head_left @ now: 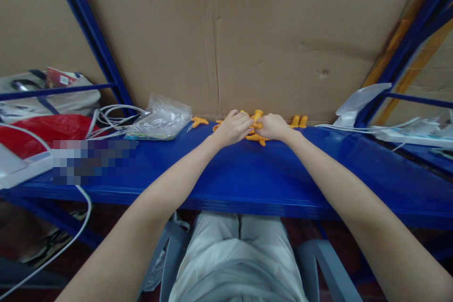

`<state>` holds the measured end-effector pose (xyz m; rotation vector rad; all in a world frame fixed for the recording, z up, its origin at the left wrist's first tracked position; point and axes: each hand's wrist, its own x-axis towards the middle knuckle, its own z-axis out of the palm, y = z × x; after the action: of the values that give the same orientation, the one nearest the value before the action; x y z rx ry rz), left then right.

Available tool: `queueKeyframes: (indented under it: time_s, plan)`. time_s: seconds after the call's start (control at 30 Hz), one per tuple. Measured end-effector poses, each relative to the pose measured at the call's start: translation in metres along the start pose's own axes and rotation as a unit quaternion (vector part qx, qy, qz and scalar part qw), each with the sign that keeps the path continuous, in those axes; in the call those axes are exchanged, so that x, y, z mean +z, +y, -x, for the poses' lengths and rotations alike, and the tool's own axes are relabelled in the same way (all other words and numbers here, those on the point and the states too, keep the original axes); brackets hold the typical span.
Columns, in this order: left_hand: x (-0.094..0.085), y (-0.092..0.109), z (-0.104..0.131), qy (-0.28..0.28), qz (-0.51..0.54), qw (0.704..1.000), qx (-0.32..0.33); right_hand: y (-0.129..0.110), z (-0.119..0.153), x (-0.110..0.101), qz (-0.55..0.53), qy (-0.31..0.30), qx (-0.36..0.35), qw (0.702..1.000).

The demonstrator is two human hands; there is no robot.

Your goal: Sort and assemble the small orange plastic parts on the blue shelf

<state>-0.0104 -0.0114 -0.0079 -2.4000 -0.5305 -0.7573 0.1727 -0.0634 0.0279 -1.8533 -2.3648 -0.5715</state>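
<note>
Two bare hands [233, 128], two stubby orange plastic pieces [303, 121] and two grey armrests [334, 269] are showing; other orange pieces [257, 139] are clustering uncountably.

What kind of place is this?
Probably a workshop or workroom: there's a blue table, a cardboard panel behind it, and orange pieces at the left hand and right hand.

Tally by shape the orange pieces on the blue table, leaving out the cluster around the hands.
Forked piece, left of the left hand: 1
Upright pieces, right of the right hand: 2
Total: 3
</note>
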Motion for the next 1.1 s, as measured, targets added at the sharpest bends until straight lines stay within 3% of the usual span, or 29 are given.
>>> queueKeyframes:
  time_s: [0.17,0.43,0.77,0.87,1.0,1.1]
  plan:
    - [0.004,-0.010,0.004,0.028,0.012,0.999,0.020,-0.001,0.003,-0.001,-0.018,-0.024,-0.023,0.999]
    - [0.002,-0.014,0.006,0.016,0.048,0.999,0.015,-0.004,0.000,0.004,0.019,-0.007,-0.022,1.000]
    - [-0.002,-0.004,0.000,0.012,0.173,0.980,-0.099,-0.002,0.002,0.001,0.053,0.013,-0.015,0.998]
    - [-0.003,-0.002,-0.003,0.006,0.249,0.954,-0.168,-0.001,0.002,-0.001,0.060,0.019,-0.021,0.998]
    - [-0.004,0.003,-0.006,-0.017,0.385,0.879,-0.281,-0.002,0.003,-0.002,0.075,0.036,-0.036,0.996]
    - [-0.004,0.004,-0.007,-0.032,0.463,0.827,-0.316,-0.003,0.003,-0.002,0.082,0.046,-0.047,0.994]
